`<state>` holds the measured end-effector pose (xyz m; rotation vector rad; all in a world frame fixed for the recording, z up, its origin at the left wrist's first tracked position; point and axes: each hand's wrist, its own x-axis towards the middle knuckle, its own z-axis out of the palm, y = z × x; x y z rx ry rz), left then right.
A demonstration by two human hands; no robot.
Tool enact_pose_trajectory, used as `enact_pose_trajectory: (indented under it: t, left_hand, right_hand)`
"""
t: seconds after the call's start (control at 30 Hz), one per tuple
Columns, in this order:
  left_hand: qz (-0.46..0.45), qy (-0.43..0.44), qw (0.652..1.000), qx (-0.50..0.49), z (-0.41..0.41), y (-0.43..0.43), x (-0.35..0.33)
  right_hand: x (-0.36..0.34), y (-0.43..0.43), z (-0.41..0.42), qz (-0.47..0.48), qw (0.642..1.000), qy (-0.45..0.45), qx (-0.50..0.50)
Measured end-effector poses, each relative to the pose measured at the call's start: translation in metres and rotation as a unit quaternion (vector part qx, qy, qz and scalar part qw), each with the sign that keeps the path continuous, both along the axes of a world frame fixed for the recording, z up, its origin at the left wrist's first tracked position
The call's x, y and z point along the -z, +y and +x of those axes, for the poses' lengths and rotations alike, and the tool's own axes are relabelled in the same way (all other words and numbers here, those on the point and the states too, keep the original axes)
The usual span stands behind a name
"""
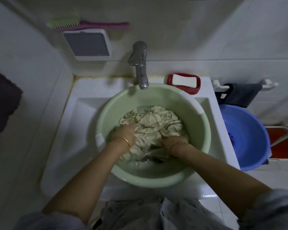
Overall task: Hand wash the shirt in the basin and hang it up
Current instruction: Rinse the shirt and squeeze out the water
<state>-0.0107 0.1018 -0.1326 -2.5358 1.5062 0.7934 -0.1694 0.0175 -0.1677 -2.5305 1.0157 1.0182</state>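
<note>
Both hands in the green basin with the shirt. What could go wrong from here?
1. The green basin sits perched in the sink; hard kneading by the left hand and right hand might tip it or slosh water out.
2. Lifting the soaked shirt unwrung would likely drip on the tiled floor.

Our two bare forearms stretched forward, left hand (123, 134) and right hand (172, 141) both plunged downward, fingers hidden.

A pale green basin (156, 178) sits in a white sink (65, 130) under a metal tap (140, 63). Inside it, a cream shirt (150, 123) lies bunched in water. The left hand (123, 134) and the right hand (172, 141) both press into the wet cloth, fingers buried in its folds. A white soap bar (184, 80) rests in a red dish (170, 77) behind the basin.
</note>
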Motion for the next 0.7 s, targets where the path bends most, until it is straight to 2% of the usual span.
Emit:
enact_pose_trajectory:
  t: [0.07,0.17,0.23,0.3,0.37,0.47,0.57,0.63,0.7]
  left_hand:
    - [-0.031,-0.07,0.997,-0.021,0.014,0.003,-0.007]
    - [-0.082,-0.165,0.982,0.052,-0.001,0.005,-0.015]
    - [-0.14,-0.104,0.978,0.112,-0.018,0.004,-0.016]
    - [-0.079,0.001,0.986,0.145,-0.03,0.006,-0.011]
    - [0.026,0.029,0.986,0.161,-0.034,0.01,-0.003]
    - [0.128,-0.003,0.98,0.155,-0.032,0.013,0.011]
    - [0.186,-0.032,0.967,0.171,-0.033,0.013,0.023]
    - [0.195,-0.04,0.964,0.174,-0.037,0.012,0.026]
    - [0.188,-0.032,0.97,0.153,-0.039,0.012,0.029]
  right_hand:
    - [-0.003,-0.002,0.0,-0.012,0.999,-0.039,0.036]
    - [-0.021,-0.001,0.002,-0.096,0.983,-0.152,0.029]
    - [-0.029,0.002,0.004,-0.09,0.977,-0.196,0.008]
    - [-0.031,0.011,0.005,0.013,0.983,-0.18,0.001]
    - [-0.02,0.019,0.006,0.08,0.991,-0.109,-0.02]
    - [-0.002,0.023,0.007,0.028,0.999,0.032,-0.009]
    - [0.001,0.026,0.001,-0.013,0.994,0.105,-0.03]
    - [-0.009,0.025,-0.001,0.03,0.996,0.073,-0.048]
    - [-0.029,0.019,0.001,0.121,0.992,-0.033,0.01]
